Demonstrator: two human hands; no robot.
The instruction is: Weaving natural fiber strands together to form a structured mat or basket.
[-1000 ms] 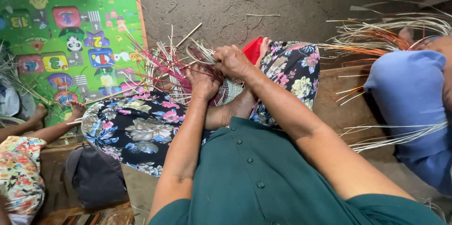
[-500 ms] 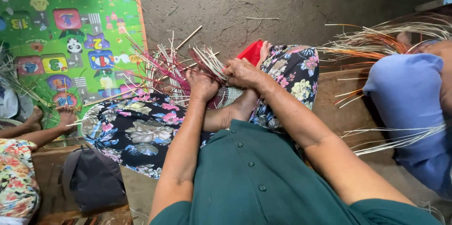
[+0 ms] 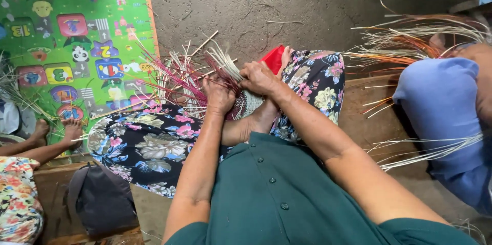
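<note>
The person sits on the floor with the knees spread, and both hands meet over the lap. The left hand [image 3: 219, 96] is closed around a bundle of red and pale weaving strips [image 3: 179, 78], which fan out to the left and upward from the fingers. The right hand [image 3: 260, 78] lies just beside it, touching it, with the fingers curled down on the strips that stand up between the two hands. Under both hands sits the woven piece [image 3: 248, 104], partly hidden by them; it rests between the knees on the flowered trousers [image 3: 148, 145]. A red object [image 3: 273, 59] shows just above the right hand, near the knee. On the left lies a colourful play mat [image 3: 72, 35]. At the right another person in blue [image 3: 441, 106] sits beside more loose strips [image 3: 410, 35].
</note>
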